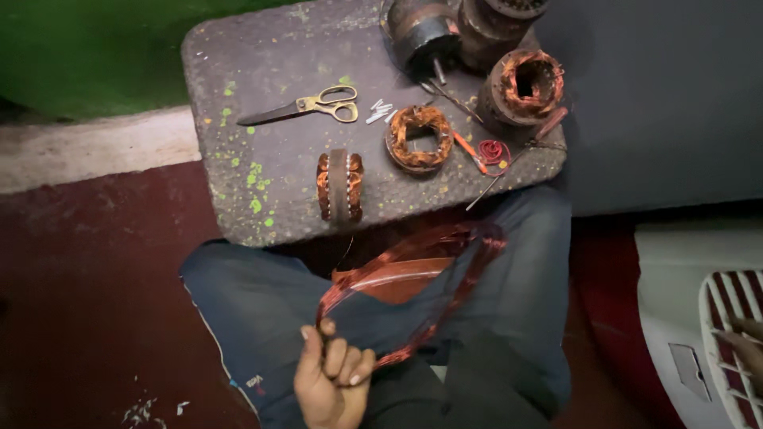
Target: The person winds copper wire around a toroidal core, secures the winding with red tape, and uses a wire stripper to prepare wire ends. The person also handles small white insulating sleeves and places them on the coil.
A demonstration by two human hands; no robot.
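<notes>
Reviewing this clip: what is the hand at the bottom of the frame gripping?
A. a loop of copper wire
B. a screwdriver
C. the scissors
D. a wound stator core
A: the left hand is closed around a loop of copper wire over the lap, while the scissors lie untouched on the stone slab.

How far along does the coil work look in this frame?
Done: two wound copper stators and a small banded copper coil sit on the speckled grey slab. In hand: the left hand grips a big loose loop of copper wire over the lap. Left: that loop is not in any core; brass-handled scissors lie unused. The right hand is not clearly visible.
</notes>
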